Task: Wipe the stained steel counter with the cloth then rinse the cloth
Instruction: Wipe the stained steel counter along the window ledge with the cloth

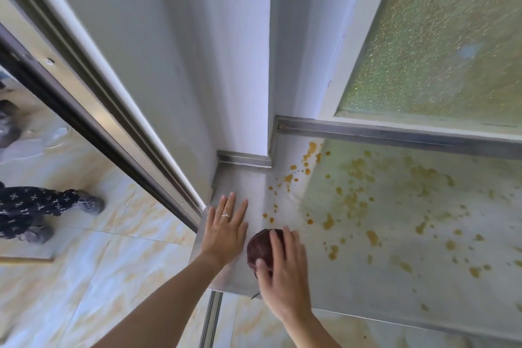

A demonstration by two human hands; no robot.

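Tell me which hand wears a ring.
The left hand, flat on the steel counter; the right hand, on the dark red cloth, shows none.

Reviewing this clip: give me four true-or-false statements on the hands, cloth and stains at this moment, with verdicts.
1. The left hand lies flat on the steel counter. True.
2. The right hand covers a white cloth. False: the cloth is dark maroon.
3. Orange-yellow stains spread right of the cloth. True.
4. The left hand wears no ring. False: a ring shows on one finger.
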